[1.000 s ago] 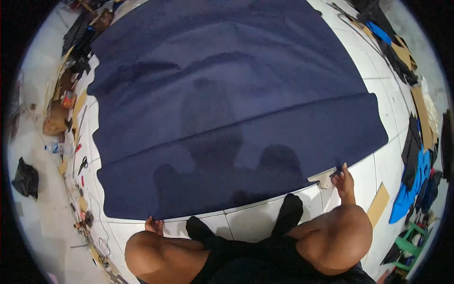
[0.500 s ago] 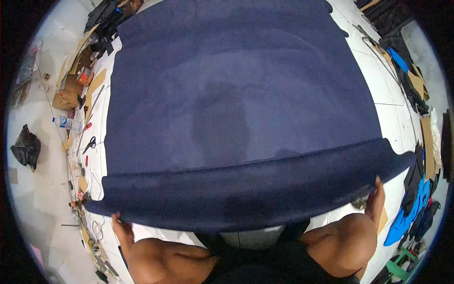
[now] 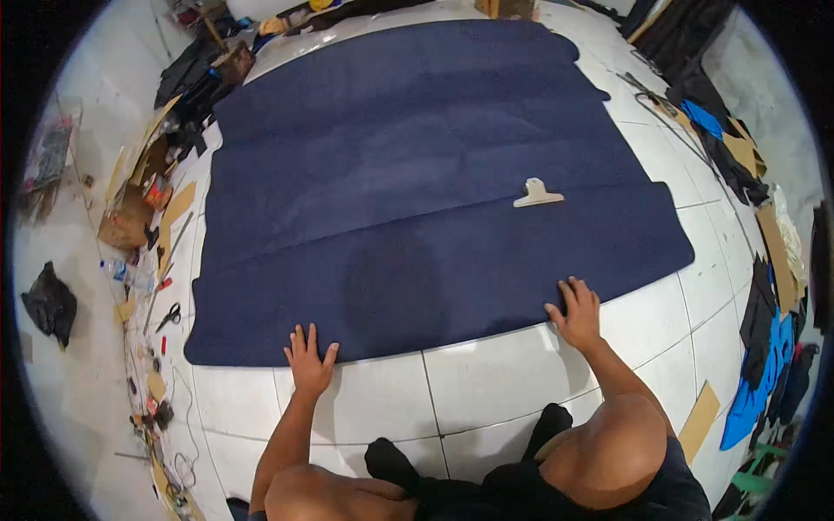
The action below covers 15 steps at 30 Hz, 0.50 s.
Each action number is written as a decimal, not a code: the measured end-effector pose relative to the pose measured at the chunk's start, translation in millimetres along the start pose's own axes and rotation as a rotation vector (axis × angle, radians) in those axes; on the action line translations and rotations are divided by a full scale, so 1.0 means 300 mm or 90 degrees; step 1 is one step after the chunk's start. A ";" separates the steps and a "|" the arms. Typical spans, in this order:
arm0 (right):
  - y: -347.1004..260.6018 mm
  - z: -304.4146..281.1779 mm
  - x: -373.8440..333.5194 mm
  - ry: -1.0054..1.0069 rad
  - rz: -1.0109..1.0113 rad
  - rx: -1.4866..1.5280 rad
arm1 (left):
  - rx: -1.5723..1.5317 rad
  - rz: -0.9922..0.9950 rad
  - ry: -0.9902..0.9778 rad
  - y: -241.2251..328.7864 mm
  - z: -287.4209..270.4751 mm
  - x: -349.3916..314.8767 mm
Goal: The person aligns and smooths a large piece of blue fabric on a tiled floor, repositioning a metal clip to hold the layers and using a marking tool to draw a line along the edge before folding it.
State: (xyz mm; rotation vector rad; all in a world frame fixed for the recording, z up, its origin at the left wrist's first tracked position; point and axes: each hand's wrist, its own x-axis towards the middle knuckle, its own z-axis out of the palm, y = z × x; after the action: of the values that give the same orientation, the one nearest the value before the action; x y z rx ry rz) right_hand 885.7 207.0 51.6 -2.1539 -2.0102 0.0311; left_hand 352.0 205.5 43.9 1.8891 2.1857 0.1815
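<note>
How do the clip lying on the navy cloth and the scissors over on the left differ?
The clip is pale, while the scissors are dark. The clip has a wide straight edge, whereas the scissors show looped handles. The clip rests on the navy cloth; the scissors lie on the white floor beyond its left edge. Both lie apart from the left hand and right hand.

This looks like a cloth-cutting workshop: a broad navy cloth (image 3: 486,282) is spread over the white tiled floor (image 3: 382,399); left of the cloth lie black scissors (image 3: 175,313) and brown cardboard (image 3: 126,226); right of it, what seem to be heaped blue and black fabrics (image 3: 744,406).
</note>
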 end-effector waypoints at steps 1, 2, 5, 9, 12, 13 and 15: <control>0.012 0.018 0.011 0.007 -0.014 0.007 | -0.031 0.016 -0.006 -0.012 0.029 0.015; 0.024 0.027 0.028 -0.045 -0.002 0.046 | -0.010 -0.002 -0.040 -0.025 0.052 0.021; 0.055 0.013 0.075 -0.159 0.014 0.115 | 0.043 0.009 -0.126 -0.063 0.087 0.055; 0.086 -0.031 0.029 0.136 -0.005 0.221 | -0.160 0.041 0.197 -0.155 0.102 0.031; 0.122 -0.036 -0.064 0.081 0.467 0.275 | -0.197 -0.324 0.401 -0.306 0.074 0.021; 0.138 -0.025 -0.074 0.113 0.454 0.276 | -0.541 -0.516 0.374 -0.349 0.080 0.031; 0.172 0.007 -0.068 -0.062 0.734 0.751 | -1.072 -0.556 0.059 -0.457 0.052 0.045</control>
State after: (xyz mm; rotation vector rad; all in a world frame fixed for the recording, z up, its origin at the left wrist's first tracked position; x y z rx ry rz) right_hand 934.7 184.0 39.1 -1.9866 -0.2152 1.1196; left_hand 223.5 196.9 -7.2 0.0122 1.5225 1.3260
